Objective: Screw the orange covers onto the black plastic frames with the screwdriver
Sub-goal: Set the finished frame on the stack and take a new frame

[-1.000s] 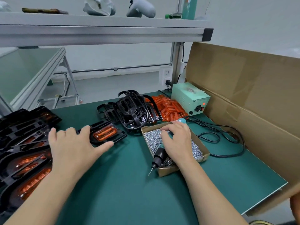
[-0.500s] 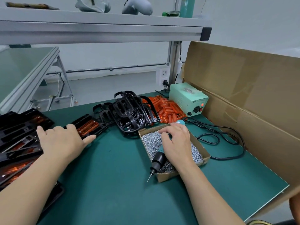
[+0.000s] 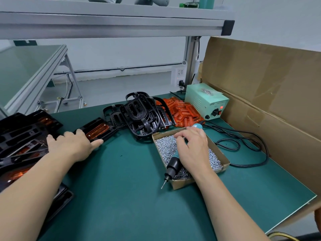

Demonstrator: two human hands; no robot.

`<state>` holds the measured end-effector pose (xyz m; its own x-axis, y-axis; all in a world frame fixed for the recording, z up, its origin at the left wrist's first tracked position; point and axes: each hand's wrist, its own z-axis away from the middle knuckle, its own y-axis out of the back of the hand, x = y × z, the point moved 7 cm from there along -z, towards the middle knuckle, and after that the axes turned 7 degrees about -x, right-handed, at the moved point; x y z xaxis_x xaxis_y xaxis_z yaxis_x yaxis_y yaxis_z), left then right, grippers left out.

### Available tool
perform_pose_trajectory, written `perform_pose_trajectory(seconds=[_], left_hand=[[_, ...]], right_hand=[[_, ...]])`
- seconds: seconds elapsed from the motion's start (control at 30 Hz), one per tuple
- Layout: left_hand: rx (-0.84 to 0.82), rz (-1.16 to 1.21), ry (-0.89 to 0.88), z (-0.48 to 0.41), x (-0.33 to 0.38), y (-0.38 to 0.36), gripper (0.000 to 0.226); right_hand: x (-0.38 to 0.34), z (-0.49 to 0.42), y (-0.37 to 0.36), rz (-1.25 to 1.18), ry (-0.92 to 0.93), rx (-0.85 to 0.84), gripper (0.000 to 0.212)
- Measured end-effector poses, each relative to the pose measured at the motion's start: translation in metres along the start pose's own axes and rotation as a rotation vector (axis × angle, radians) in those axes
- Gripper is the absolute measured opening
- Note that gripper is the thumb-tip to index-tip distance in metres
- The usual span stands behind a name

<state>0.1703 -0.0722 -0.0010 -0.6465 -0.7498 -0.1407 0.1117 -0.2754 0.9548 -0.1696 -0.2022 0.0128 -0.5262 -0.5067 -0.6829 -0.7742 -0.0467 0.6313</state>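
**Two bare hands at a green worktop, one on a frame, one round a screwdriver**

One black frame (image 3: 97, 130) fitted with one orange cover (image 3: 98, 130) is seen left of centre, lying flat on the worktop (image 3: 130, 197). Its near end is pressed by the left hand (image 3: 73, 145), whose fingers are laid out straight and hold nothing.

At centre right, one screwdriver (image 3: 173, 165) is gripped by the right hand (image 3: 192, 146). The fingers are curled over its body, and the fingertips are lowered among the screws (image 3: 165, 146). The black nose and bit are pointed toward the lower centre of the frame. The screws, too many to be counted, are held in one open cardboard box (image 3: 182, 185).

Behind the box, one heap of bare black frames (image 3: 142, 117) is piled beside one heap of loose orange covers (image 3: 184, 112); neither heap can be counted. One pale green power unit (image 3: 206, 101) is placed just right of the covers. At the left edge, a stack of covered frames (image 3: 20, 136) is spread, its number unclear.
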Motion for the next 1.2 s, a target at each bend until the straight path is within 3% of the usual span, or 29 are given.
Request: perform_pose_trajectory(seconds=[0.17, 0.27, 0.33, 0.4, 0.5, 0.77, 0.9, 0.97, 1.13, 1.2], left_hand=[[-0.085, 0.031, 0.015, -0.006, 0.0, -0.001, 0.1], [-0.001, -0.018, 0.016, -0.001, 0.011, 0.009, 0.103], [0.213, -0.03, -0.153, 0.011, 0.037, 0.025, 0.091], [0.429, 0.123, -0.435, 0.032, 0.071, 0.039, 0.071], [0.583, 0.267, -0.707, 0.063, 0.114, 0.043, 0.047], [0.56, 0.394, -0.697, 0.073, 0.153, 0.022, 0.016], [0.583, 0.695, -0.763, 0.085, 0.139, 0.033, 0.006], [0.556, 0.891, -0.76, 0.089, 0.125, 0.035, 0.012], [0.22, 1.777, -0.723, 0.096, 0.082, 0.021, 0.03], [0.098, 2.027, -0.733, 0.099, 0.072, 0.016, 0.032]], right_hand=[[0.0, 0.0, -0.001, -0.011, 0.003, -0.005, 0.029], [0.0, 0.0, -0.001, -0.019, -0.011, -0.008, 0.034], [0.0, 0.0, -0.001, -0.02, -0.018, -0.01, 0.037], [0.001, 0.0, -0.001, -0.014, -0.024, -0.016, 0.037], [0.001, 0.0, -0.002, -0.014, -0.029, -0.021, 0.037], [0.001, 0.001, -0.001, -0.041, -0.023, -0.02, 0.038], [0.001, 0.0, 0.0, -0.044, -0.018, -0.02, 0.035], [0.002, -0.001, 0.0, -0.028, -0.01, -0.018, 0.028], [0.002, 0.0, 0.002, -0.022, -0.001, 0.005, 0.021], [0.001, 0.0, 0.002, -0.022, 0.004, 0.008, 0.021]])
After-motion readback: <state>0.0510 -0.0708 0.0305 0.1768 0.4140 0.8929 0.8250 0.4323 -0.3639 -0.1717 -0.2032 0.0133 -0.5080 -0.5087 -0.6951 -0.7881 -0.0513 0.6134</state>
